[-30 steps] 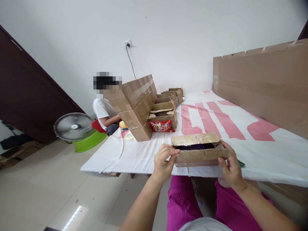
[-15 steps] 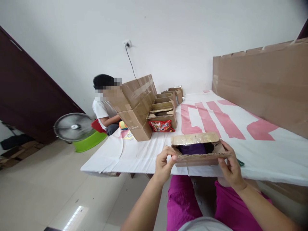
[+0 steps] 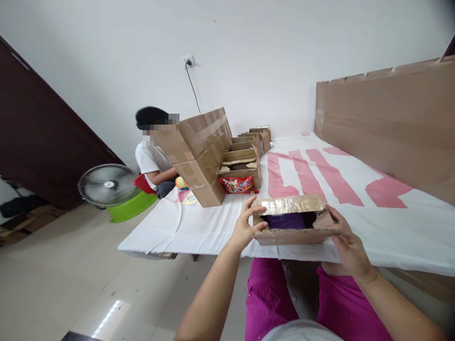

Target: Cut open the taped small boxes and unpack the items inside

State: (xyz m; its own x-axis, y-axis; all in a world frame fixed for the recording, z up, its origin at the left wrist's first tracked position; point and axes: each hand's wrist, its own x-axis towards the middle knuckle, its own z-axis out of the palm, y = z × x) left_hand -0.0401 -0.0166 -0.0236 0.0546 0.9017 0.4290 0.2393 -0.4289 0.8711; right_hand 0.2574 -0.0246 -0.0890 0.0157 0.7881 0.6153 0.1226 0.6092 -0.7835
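Observation:
A small cardboard box point(image 3: 295, 237) rests near the front edge of the table, its top partly open. Inside lies something purple point(image 3: 285, 221); its kind is hidden by the box. My left hand point(image 3: 247, 225) grips the box's left end, fingers at the top flap and thumb at the near side. At the right end, my right hand point(image 3: 350, 246) holds the near wall and corner between thumb and fingers. Beyond the box, a red snack packet point(image 3: 239, 185) leans by a row of open cardboard boxes point(image 3: 241, 163).
A tall cardboard partition point(image 3: 204, 154) stands left of the row. Behind it sits another person point(image 3: 151, 158). A fan point(image 3: 108, 184) and a green basin point(image 3: 131, 207) are on the floor. A long cardboard panel point(image 3: 387, 123) borders the cloth-covered table point(image 3: 209, 232) at right.
My left hand has shifted up, its fingers now over the top flap. My right fingers have moved slightly along the box's right end. The box stays nearly in place.

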